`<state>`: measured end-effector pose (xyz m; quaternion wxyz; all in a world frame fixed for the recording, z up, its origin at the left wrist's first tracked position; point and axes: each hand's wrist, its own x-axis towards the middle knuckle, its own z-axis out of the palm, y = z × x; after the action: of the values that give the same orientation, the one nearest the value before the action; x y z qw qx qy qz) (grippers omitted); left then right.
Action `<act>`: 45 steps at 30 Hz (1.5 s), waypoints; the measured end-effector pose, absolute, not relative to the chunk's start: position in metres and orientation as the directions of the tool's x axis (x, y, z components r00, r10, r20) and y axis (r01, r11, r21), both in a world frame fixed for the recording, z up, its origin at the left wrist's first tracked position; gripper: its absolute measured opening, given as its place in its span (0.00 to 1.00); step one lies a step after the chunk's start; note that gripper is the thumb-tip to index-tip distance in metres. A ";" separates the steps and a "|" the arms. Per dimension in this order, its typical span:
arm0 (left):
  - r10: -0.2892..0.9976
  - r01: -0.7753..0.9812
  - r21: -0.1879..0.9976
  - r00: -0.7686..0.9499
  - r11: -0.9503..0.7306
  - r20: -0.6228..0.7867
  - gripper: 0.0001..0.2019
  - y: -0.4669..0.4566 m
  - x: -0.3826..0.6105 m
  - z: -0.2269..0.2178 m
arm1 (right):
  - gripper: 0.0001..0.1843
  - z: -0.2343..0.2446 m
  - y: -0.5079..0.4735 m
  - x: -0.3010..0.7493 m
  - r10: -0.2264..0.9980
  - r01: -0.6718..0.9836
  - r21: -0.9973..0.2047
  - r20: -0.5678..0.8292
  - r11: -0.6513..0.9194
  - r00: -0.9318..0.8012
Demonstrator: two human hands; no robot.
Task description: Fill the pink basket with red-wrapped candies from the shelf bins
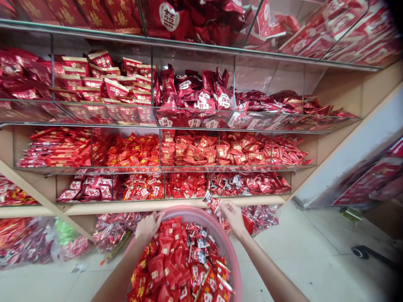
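A pink plastic basket [236, 268] full of small red wrapped candies [171, 256] stands below the shelves. My left hand [147, 227] grips its rim at the far left, with the fingers over the edge. Just above the right part of the rim, my right hand [232, 216] pinches a red and white candy packet [211, 202] between its fingertips. Right behind it is the bottom shelf's bin of black, white and red packets [231, 183]. Darker packets of a similar look [198, 243] lie on the right side of the basket's heap.
Glass-divided shelves [189, 169] of red packets rise in several tiers ahead. Under the bottom wooden edge [126, 207] lie clear bags of candy [258, 218]. Pale floor tiles [308, 251] extend to the right, with a dark curved object [362, 251] there.
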<state>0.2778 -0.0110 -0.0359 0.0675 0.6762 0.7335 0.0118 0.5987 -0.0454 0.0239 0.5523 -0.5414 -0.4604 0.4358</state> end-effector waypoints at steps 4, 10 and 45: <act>0.992 0.989 0.116 -0.076 0.087 -0.098 0.35 -0.012 0.279 -0.034 | 0.21 0.017 -0.060 0.581 0.999 0.057 -0.998 -0.010 -0.008 -0.036; 0.990 0.948 0.297 -0.089 0.117 -0.107 0.30 -0.009 0.278 -0.020 | 0.20 0.001 -0.077 0.565 0.986 0.097 -0.995 -0.045 -0.030 -0.162; 0.977 0.480 0.858 0.190 -0.181 0.100 0.15 -0.095 0.345 0.005 | 0.16 -0.018 -0.112 0.560 0.966 0.045 -0.993 -0.114 -0.107 -0.231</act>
<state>0.3445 -0.0955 0.0053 0.3555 0.6844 0.5323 0.3492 0.5597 -0.1125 -0.0179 0.4012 -0.4729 -0.5345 0.5742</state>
